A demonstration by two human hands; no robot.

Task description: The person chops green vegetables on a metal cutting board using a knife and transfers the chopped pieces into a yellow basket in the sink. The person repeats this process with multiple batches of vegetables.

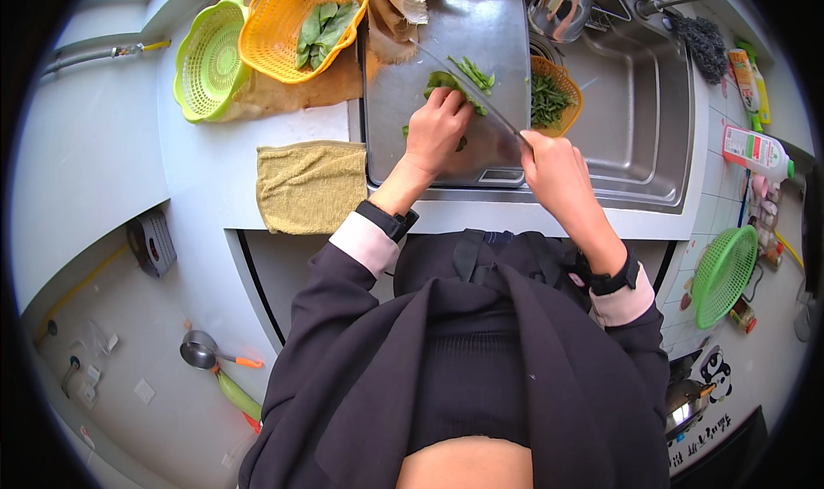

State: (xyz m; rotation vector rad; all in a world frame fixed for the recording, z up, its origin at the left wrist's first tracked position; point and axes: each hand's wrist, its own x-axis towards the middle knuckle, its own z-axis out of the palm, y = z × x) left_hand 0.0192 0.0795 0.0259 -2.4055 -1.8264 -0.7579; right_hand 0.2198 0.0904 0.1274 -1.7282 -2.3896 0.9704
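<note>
My left hand (438, 129) presses flat green bean pods (441, 79) against a metal cutting board (489, 13), fingertips curled beside the knife. In my right hand (555, 167) is the handle of a kitchen knife (473, 89), its blade slanting up and left across the board, right along the pods. Beyond the blade lies a small heap of cut green strips (475, 74). Bits of green show under my left wrist, partly hidden. At the board's right edge, an orange basket (571, 121) in the sink holds shredded green pieces (547, 100).
Left of the board stand a larger orange basket (270, 32) with whole pods (328, 29) and a lime-green basket (215, 64). A yellow cloth (311, 190) lies near the counter edge. The steel sink (618, 148), faucet (669, 0) and metal utensil holder (563, 9) are at right.
</note>
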